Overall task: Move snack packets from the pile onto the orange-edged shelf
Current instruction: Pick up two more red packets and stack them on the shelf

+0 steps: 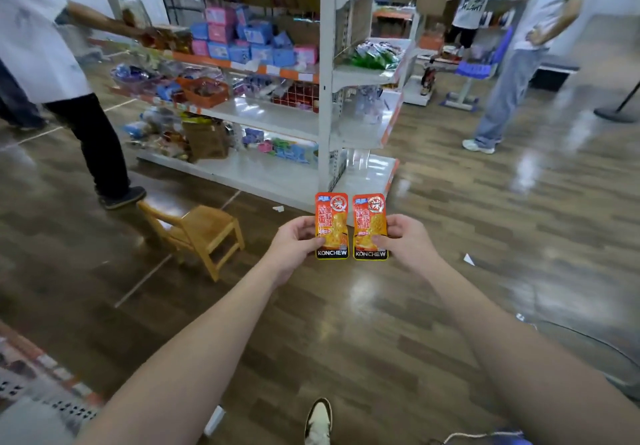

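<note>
Shop floor, glossy wood. Left grip [297,241] pinches left Konchew packet [331,225], right grip [403,238] pinches right Konchew packet [369,225]; both upright, side by side. Orange-edged shelf [249,68] far beyond grips, up-left. We judge risks: edge pinch slips; wooden chair [199,233] left of left grip trips us. Orange basket [204,94] beyond: contents blurred.

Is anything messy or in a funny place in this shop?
Yes. White paper scraps lie on the floor, and a small wooden chair stands in the aisle by the shelf unit. Goods on its lower left shelves are heaped untidily. The two snack packets look fine.
</note>
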The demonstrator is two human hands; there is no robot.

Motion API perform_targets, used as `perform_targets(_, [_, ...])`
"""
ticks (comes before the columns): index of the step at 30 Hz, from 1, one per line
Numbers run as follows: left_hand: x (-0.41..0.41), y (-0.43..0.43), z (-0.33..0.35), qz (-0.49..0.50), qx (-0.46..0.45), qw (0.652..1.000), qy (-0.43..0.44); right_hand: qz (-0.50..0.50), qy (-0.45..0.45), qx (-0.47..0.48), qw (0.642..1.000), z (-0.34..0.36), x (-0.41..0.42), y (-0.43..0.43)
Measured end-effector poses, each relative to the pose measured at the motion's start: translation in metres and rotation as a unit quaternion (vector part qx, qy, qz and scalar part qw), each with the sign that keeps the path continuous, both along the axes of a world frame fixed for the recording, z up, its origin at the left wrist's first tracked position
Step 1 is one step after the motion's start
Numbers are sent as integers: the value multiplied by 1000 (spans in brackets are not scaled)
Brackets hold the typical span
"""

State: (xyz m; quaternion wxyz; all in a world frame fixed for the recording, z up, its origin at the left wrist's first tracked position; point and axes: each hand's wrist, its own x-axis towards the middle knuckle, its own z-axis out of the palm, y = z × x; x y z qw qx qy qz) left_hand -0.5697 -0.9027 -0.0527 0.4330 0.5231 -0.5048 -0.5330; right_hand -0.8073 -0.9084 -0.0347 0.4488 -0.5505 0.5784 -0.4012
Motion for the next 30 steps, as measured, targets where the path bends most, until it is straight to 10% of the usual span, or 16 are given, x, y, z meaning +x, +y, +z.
perform_targets(30, [-266, -437, -13, -90, 45, 995, 21, -96, -50, 28, 994, -6, -255, -395])
